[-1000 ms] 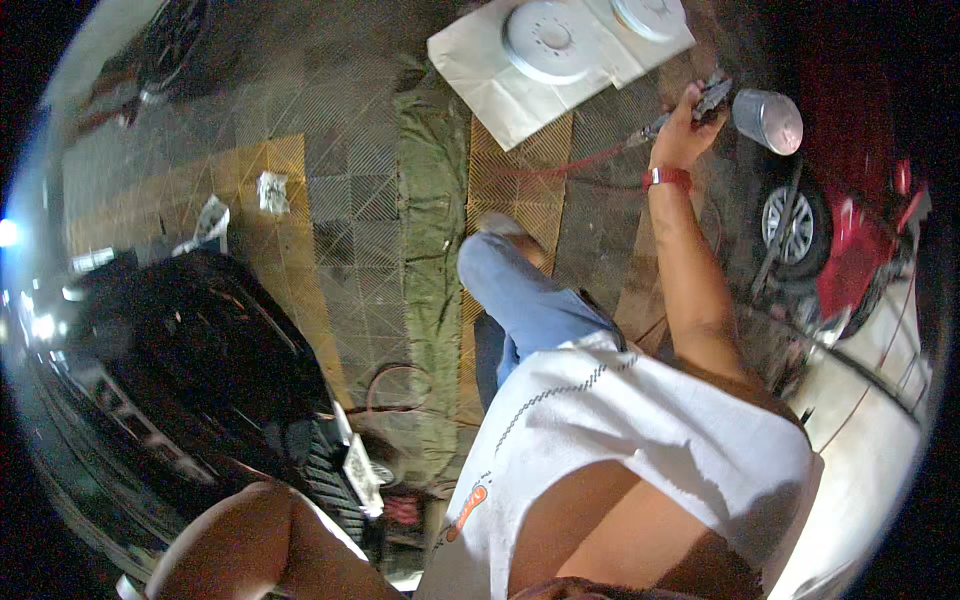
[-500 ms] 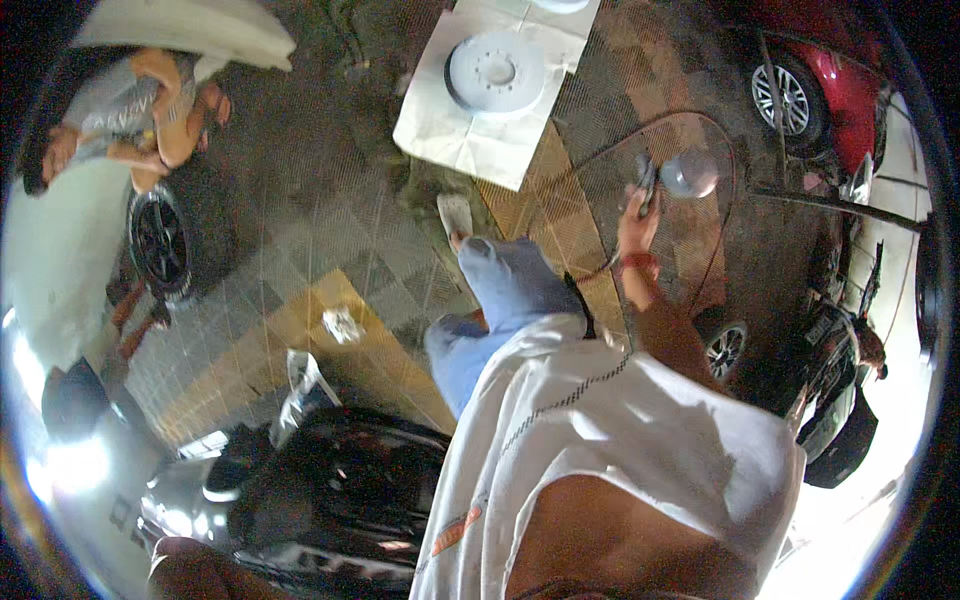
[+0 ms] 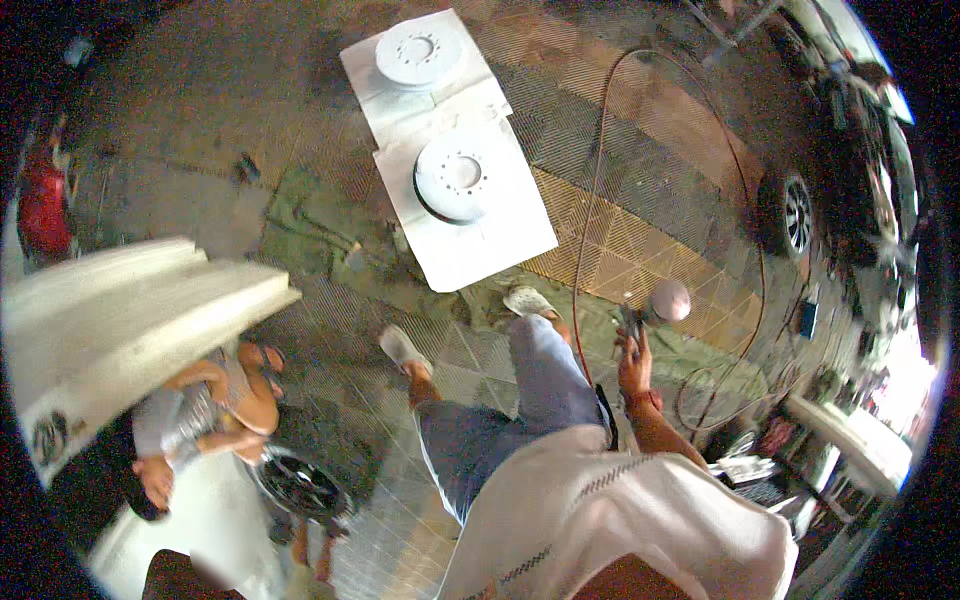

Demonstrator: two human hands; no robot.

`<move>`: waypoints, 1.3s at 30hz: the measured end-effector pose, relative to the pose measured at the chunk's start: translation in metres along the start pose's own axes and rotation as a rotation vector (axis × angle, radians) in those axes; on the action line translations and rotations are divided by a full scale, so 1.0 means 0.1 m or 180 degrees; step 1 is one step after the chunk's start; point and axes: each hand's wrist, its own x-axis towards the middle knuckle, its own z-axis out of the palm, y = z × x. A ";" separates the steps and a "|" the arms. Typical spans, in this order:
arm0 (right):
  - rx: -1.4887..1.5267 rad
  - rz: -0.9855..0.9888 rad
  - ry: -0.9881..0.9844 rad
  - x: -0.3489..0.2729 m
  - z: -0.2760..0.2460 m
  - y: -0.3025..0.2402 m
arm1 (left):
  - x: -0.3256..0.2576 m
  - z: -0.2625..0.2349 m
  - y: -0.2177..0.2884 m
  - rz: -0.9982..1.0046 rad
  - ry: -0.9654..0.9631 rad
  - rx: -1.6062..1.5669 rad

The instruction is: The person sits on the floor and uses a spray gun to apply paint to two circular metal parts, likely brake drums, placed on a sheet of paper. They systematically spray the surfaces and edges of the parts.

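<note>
My right hand (image 3: pixel 633 366) is out in front of my right leg, its fingers closed around a spray gun (image 3: pixel 632 318) with a round, pale cup (image 3: pixel 670 300). Two whitish brake discs lie flat on white sheets: a near disc (image 3: pixel 448 185) and a far disc (image 3: pixel 400 58). The near one sits on a pale sheet (image 3: pixel 500 250) ahead of my feet. Some distance separates the spray gun from both discs. My left hand does not show.
A thin red hose (image 3: pixel 601 150) loops over the tiled floor on my right. Beyond it stands a car wheel (image 3: pixel 797 215). At left, a person (image 3: pixel 220 400) sits by a dark wheel (image 3: pixel 300 485) and a pale car panel (image 3: pixel 150 310). A greenish cloth (image 3: pixel 310 220) lies on the floor.
My view has swung round, and both discs now show fully. My right hand still holds the spray gun and appears lower in the picture. Both my shoes are now visible.
</note>
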 end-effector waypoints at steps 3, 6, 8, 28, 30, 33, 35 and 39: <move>-0.0835 0.0109 0.0112 -0.79 0.44 -0.35 | 0.69 -0.11 0.09 0.0292 -0.0391 0.0200; -0.1441 -0.0213 0.0174 -0.74 1.20 0.34 | 1.20 -0.18 -0.06 0.0715 -0.0543 0.0032; -0.1333 0.0090 0.0093 -0.94 1.70 0.91 | 1.72 0.43 0.05 0.1029 -0.0983 -0.0155; 0.0543 -0.0475 0.0255 3.34 8.23 6.15 | 3.15 5.65 -8.40 0.2371 -0.3171 -0.0121; 0.0514 -0.0472 0.0309 3.28 8.74 6.45 | 3.55 5.65 -8.71 0.2344 -0.3019 -0.0029; 0.0570 -0.0486 0.0009 3.04 9.48 6.70 | 3.95 5.46 -9.00 0.2140 -0.2909 -0.0738; 0.0251 -0.0466 -0.0063 2.71 9.93 6.80 | 4.15 5.29 -9.25 0.2310 -0.2794 -0.1019; 0.0198 -0.0760 -0.0387 2.25 10.55 6.88 | 4.57 5.11 -9.69 0.2420 -0.2666 -0.1148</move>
